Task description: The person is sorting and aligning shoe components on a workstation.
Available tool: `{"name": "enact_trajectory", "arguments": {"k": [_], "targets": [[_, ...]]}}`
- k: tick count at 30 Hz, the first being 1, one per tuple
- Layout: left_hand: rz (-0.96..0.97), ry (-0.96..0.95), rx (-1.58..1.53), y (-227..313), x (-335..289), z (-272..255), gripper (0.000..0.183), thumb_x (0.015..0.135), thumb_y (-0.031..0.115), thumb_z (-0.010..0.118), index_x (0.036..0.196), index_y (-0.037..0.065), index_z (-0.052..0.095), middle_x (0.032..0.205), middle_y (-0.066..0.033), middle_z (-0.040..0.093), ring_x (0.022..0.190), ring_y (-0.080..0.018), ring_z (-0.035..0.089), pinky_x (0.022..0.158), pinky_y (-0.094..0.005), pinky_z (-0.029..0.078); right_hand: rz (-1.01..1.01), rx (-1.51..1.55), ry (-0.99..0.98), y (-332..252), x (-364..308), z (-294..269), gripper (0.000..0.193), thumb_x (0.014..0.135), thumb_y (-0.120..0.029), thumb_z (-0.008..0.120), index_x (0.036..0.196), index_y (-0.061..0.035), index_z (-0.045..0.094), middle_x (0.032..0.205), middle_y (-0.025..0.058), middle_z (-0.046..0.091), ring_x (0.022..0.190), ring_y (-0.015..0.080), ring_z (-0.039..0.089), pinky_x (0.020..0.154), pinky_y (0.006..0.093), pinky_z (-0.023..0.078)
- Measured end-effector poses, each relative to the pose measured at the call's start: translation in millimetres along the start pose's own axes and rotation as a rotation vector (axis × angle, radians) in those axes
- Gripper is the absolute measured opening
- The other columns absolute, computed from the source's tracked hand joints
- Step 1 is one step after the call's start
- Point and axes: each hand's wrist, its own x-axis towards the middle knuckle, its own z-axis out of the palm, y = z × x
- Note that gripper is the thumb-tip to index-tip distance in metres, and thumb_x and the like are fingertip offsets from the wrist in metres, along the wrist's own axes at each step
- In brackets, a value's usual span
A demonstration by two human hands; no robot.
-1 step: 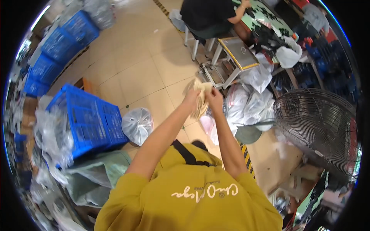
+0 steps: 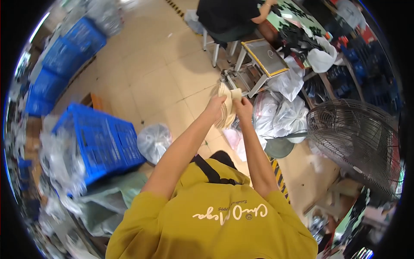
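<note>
In front of my body I hold a stack of thin cream-coloured flat pieces [image 2: 224, 113] with curved edges, fanned slightly apart. My left hand [image 2: 214, 108] grips the stack along its left side, thumb on top. The fingers of my right hand [image 2: 243, 108] are closed on the stack's right side, around a piece that sticks out from the rest. What lies under the pieces is hidden. Below the hands, a pinkish-white bag [image 2: 234, 140] rests on the tiled floor.
Blue plastic crates [image 2: 105, 140] and a stuffed clear bag [image 2: 154, 142] stand at left. On the right are filled white bags [image 2: 276, 114], a large black fan [image 2: 353, 142] and a low stool [image 2: 265, 56]. Beyond, a person in black [image 2: 226, 19] sits at a cluttered green table [image 2: 302, 17].
The view has shifted slightly. The stack looks more spread at its upper end, and my right hand has moved a little to the right against it. Both hands keep their hold.
</note>
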Motion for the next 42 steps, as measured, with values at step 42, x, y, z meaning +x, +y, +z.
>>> {"name": "enact_trajectory", "arguments": {"k": [42], "targets": [[1.65,-1.498,1.28,356.4,632.1,233.9,0.011,0.074,0.018,0.063,0.082,0.011,0.063,0.094,-0.0007,0.067,0.082,-0.0186,0.067,0.068,-0.0305,0.055,0.204,0.491,0.618,-132.4,610.7,61.7,0.058,0.075,0.011,0.049,0.132,0.005,0.057,0.115,0.0142,0.067,0.1,0.0205,0.066,0.088,0.0304,0.053]]}}
